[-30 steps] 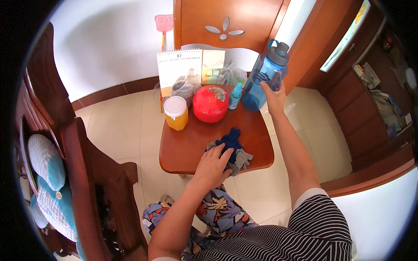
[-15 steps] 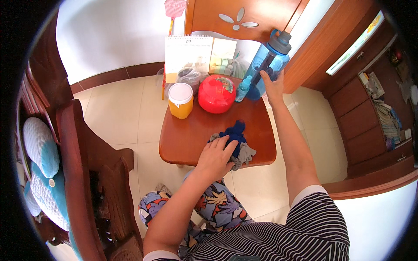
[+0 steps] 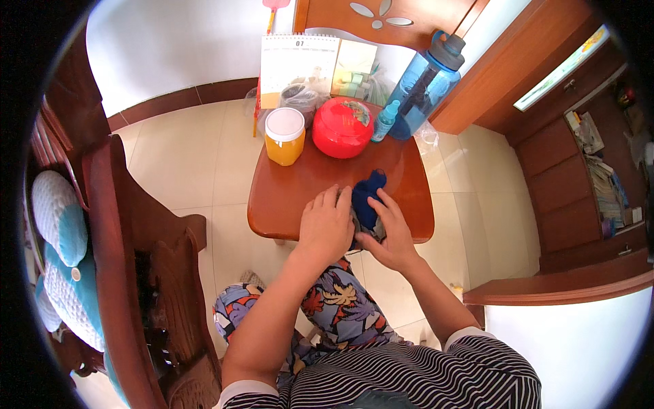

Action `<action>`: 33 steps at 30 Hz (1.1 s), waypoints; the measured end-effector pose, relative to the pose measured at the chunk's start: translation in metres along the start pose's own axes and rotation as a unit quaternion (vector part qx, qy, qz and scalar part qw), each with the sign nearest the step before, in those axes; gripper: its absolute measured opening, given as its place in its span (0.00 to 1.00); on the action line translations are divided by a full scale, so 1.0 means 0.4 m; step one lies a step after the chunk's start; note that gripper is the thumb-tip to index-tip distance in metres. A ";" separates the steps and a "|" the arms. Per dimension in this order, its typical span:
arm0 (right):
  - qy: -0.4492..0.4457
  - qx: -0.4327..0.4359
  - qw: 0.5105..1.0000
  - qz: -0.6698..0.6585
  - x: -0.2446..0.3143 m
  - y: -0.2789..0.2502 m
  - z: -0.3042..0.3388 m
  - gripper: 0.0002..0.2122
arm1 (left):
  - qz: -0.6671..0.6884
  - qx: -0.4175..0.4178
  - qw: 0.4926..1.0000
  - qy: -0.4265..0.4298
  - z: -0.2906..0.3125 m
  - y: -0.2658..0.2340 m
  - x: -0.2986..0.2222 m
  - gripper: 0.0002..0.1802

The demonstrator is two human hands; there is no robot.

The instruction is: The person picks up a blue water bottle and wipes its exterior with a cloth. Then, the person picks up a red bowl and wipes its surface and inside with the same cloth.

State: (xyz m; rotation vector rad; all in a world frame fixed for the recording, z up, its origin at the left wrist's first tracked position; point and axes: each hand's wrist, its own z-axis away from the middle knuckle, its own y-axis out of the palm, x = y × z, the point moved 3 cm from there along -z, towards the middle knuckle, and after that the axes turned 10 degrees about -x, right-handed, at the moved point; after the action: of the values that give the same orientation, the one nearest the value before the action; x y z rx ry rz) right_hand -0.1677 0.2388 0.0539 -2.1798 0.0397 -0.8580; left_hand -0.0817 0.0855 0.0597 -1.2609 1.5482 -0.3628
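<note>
A crumpled bundle of navy and grey cloth [image 3: 367, 203] lies near the front edge of the brown wooden chair seat [image 3: 279, 204]. My left hand [image 3: 327, 221] cups its left side, with fingers close together and partly hiding it. On the other side is my right hand [image 3: 392, 235], its thumb and fingers apart and touching the cloth, with some grey fabric between them. Farther back on the seat stand a jar with yellow contents and a white lid [image 3: 285, 140], a round red container [image 3: 343, 129], a small teal spray bottle [image 3: 385, 121] and a tall blue water bottle [image 3: 424, 88].
A desk calendar [image 3: 296, 65] and plastic bags [image 3: 300, 99] sit at the back of the seat, beside a pink fly swatter [image 3: 274, 5]. A carved wooden bench [image 3: 112, 238] with cushions [image 3: 65, 218] is on the left. To the right is a wooden cabinet [image 3: 552, 177] with open shelves.
My right hand has let go of the blue water bottle and come down to the cloth. My left hand has stayed by the cloth. The view has shifted slightly.
</note>
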 end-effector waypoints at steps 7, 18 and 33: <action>0.063 -0.012 0.996 0.069 -0.072 0.002 -0.107 0.21 | -0.085 0.062 0.992 -0.064 0.016 -0.048 0.064 0.29; 0.028 -0.073 0.981 0.180 -0.146 0.073 -0.225 0.16 | -0.137 0.124 0.980 -0.073 0.031 -0.107 0.076 0.25; 0.035 0.031 0.998 0.050 -0.169 -0.010 -0.202 0.18 | -0.122 0.109 0.983 -0.081 0.037 -0.107 0.086 0.22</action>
State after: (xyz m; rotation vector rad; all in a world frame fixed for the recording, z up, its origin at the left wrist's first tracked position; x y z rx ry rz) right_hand -0.2683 0.2080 0.0562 -2.0709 0.1534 -0.8660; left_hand -0.0426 0.0447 0.0680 -1.2760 1.1836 -0.5578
